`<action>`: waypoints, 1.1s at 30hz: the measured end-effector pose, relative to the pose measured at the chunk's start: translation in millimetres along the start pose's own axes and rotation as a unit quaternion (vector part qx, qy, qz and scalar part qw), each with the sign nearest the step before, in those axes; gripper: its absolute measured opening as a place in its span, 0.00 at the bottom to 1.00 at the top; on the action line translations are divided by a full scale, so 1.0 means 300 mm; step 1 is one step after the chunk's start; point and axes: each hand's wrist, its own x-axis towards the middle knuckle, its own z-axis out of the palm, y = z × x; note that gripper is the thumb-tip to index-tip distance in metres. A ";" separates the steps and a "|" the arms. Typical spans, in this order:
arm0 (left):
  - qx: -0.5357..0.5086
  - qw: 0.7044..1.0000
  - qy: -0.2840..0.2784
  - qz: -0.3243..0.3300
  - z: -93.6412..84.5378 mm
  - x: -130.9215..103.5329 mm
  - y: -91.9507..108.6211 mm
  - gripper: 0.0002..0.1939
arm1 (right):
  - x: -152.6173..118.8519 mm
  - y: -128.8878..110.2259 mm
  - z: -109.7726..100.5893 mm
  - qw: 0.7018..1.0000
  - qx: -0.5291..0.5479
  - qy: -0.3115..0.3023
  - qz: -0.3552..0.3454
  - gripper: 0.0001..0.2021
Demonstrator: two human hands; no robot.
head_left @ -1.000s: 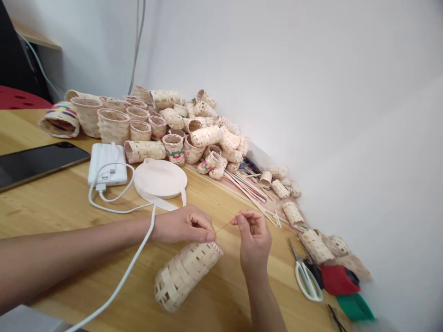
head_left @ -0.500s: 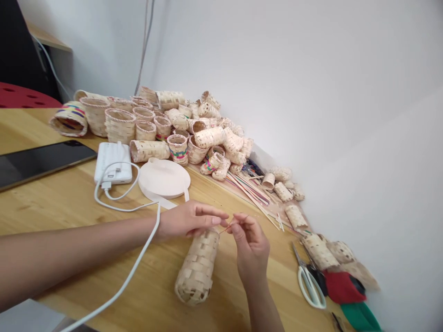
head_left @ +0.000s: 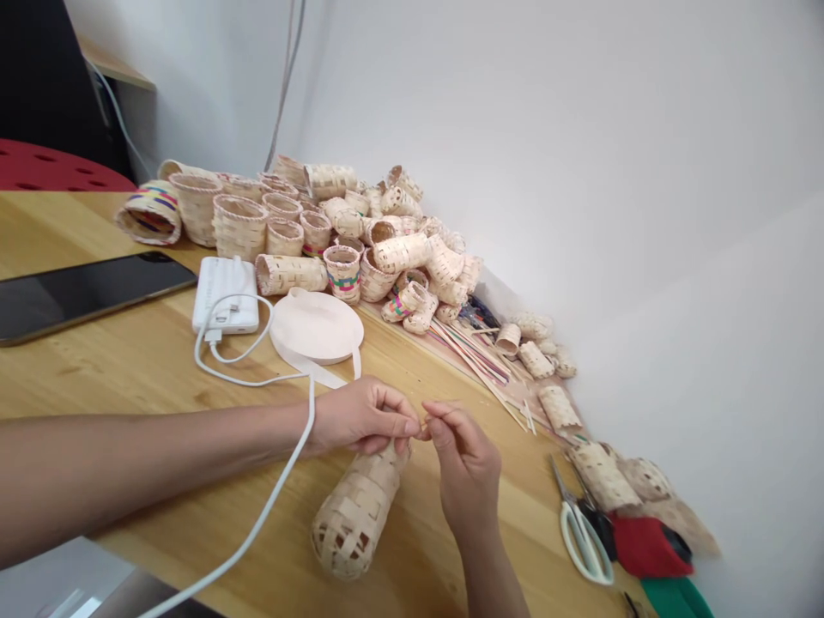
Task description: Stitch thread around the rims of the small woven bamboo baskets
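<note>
Beside left grip (head_left: 364, 416), closed on basket (head_left: 354, 519) mouth, pinching thread (head_left: 424, 421) with right grip (head_left: 469, 468). Could snap thread or slip basket by overpulling.

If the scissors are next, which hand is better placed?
Right, likely: the right hand is nearer the white-handled scissors; the left hand is farther off, at the end of the woven basket.

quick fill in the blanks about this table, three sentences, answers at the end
The smartphone lies with its screen facing ____.
The seat with round holes, past the table's edge, is coloured ____.
The hand that holds the nearest woven basket is the ____ one.

up; red; left
</note>
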 end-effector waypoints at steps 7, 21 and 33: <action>0.033 0.999 0.004 0.006 0.009 -0.008 0.018 0.15 | 0.010 0.001 0.006 0.998 0.028 0.015 0.047 0.09; 0.111 0.993 0.009 0.047 0.004 -0.007 0.021 0.15 | -0.015 0.002 0.026 0.992 0.065 0.062 0.093 0.03; 0.215 0.956 0.171 0.100 -0.133 0.070 -0.010 0.20 | 0.023 0.058 -0.017 0.969 0.050 -0.098 0.221 0.09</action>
